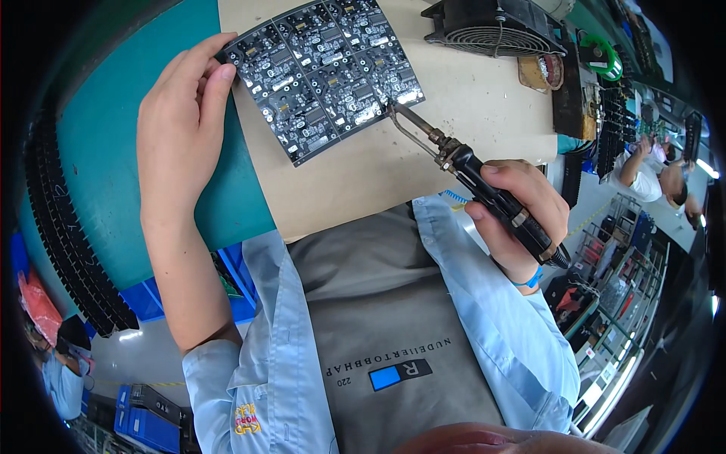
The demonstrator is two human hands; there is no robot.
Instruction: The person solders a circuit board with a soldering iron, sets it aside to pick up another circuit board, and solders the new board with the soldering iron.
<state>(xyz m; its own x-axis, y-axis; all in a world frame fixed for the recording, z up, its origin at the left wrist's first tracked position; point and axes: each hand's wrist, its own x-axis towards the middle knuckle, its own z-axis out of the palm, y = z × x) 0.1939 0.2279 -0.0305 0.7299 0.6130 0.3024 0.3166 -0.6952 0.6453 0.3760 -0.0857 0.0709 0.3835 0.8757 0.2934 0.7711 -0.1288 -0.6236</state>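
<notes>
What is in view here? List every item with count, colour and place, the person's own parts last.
black panel of joined circuit boards: one, black with silver parts, on the beige mat
beige work mat: one, centre of the bench
teal bench surface: one, left of the mat
black round-grilled fan: one, top right
black-handled soldering iron: one, tip at the panel's right edge
blue bins: several, lower left
co-worker: one, far right
left hand: fingers on the panel's left corner
right hand: gripping the iron's handle

Glossy black circuit board (pixel 325 72), matt, perhaps wooden bench (pixel 469 106)
</notes>
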